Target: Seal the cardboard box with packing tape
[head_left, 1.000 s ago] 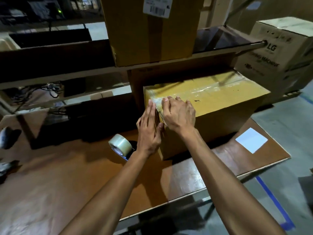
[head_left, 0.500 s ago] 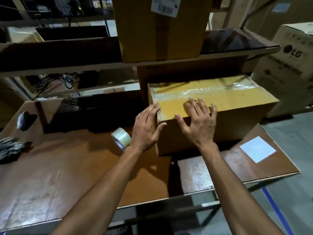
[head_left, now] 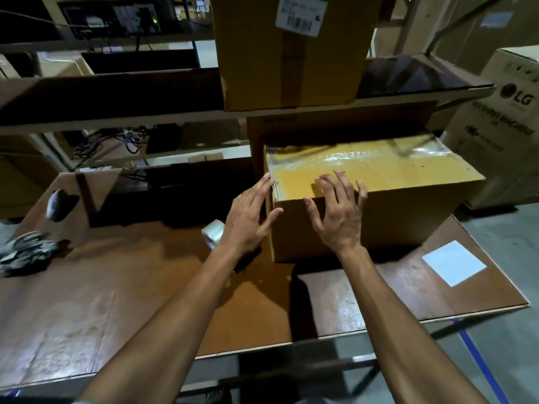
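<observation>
A closed cardboard box [head_left: 402, 211] stands on the brown table [head_left: 116, 293]. Shiny clear tape [head_left: 350, 155] runs along its top and down its left end. My left hand [head_left: 248, 220] lies flat, fingers spread, against the box's left end. My right hand [head_left: 338, 211] rests over the near top edge at the left corner, fingers spread on the top and thumb on the front face. Neither hand holds anything. A roll of clear packing tape [head_left: 213, 236] sits on the table just left of my left wrist, partly hidden by it.
A shelf [head_left: 116, 118] runs above the table's back, carrying a labelled carton [head_left: 288, 51]. A large printed carton [head_left: 495, 135] stands at the right. Grey gloves [head_left: 26, 253] and a dark object [head_left: 55, 204] lie at the table's left; a white sheet [head_left: 453, 262] lies right.
My hands were together pressing tape at the box's top left corner. They have spread apart: the left flat on the end, the right over the near top edge.
</observation>
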Demonstrator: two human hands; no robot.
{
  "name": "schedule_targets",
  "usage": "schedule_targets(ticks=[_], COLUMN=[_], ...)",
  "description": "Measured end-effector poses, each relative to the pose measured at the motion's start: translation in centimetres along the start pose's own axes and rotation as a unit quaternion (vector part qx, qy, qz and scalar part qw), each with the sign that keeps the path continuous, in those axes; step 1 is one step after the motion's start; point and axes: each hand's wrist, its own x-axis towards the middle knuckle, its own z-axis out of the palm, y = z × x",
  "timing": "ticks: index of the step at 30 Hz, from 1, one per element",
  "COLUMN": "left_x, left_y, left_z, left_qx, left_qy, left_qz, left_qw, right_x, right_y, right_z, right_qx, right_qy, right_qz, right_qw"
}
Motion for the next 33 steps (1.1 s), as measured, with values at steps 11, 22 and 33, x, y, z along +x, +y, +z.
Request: schedule_targets(ticks=[11, 22, 33], left_x=[-6.1, -7.5, -6.7], left_y=[-8.9, -13.4, -15.1], left_z=[-2.4, -2.5, -0.4], left_qx=[0.050, 0.061, 0.052], left_qy=[-0.030, -0.142, -0.172], left_qz=[-0.125, -0.100, -0.090], left_qw=[0.990, 0.983, 0.980], right_x=[-7.9, -10.3, -9.8], right_y=[-13.7, -17.0, -17.3], right_z=[4.9, 10.7, 11.8], right_qx=[0.122, 0.167, 0.205], right_qy=[-0.108, -0.450, -0.411], right_qz=[-0.104, 0.362, 0.446], right_qw=[0.981, 0.799, 0.768])
